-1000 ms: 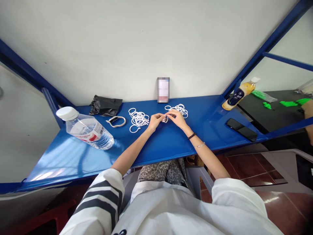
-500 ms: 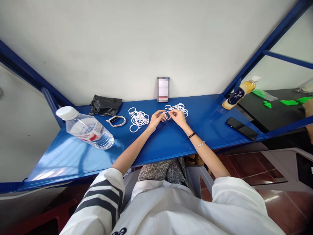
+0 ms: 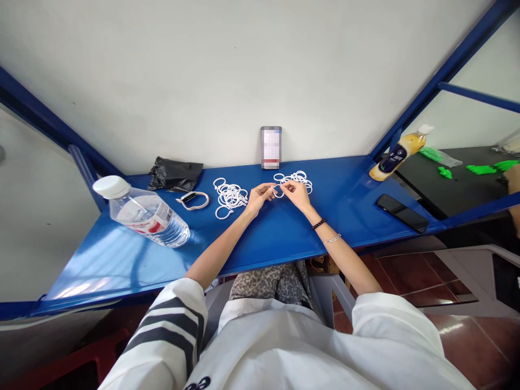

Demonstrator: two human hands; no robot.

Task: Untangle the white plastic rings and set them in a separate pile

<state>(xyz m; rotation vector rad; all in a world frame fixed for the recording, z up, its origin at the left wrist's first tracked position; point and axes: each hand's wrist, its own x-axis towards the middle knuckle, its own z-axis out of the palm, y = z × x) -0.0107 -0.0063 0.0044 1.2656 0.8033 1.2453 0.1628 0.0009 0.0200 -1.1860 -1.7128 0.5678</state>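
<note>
Between my hands is a thin white ring (image 3: 278,195), pinched at both sides a little above the blue table. My left hand (image 3: 260,197) grips its left side with thumb and fingers. On the ring's right side, the fingertips of my right hand (image 3: 296,194) are closed. A small detail of the ring at the fingertips is too fine to make out. A heap of similar white rings (image 3: 231,196) lies left of my left hand. Behind my right hand lies another group of white rings (image 3: 300,177), partly covered by it.
A phone (image 3: 271,148) leans on the wall behind the blue table (image 3: 268,238). To the left are a large water bottle (image 3: 150,219), a wristband watch (image 3: 195,200) and a black plastic bag (image 3: 174,174). A yellow drink bottle (image 3: 398,154) and a dark phone (image 3: 401,213) are on the right.
My hands stay almost in place. The ring between them has shifted slightly, and my left fingers have drawn in closer around it.
</note>
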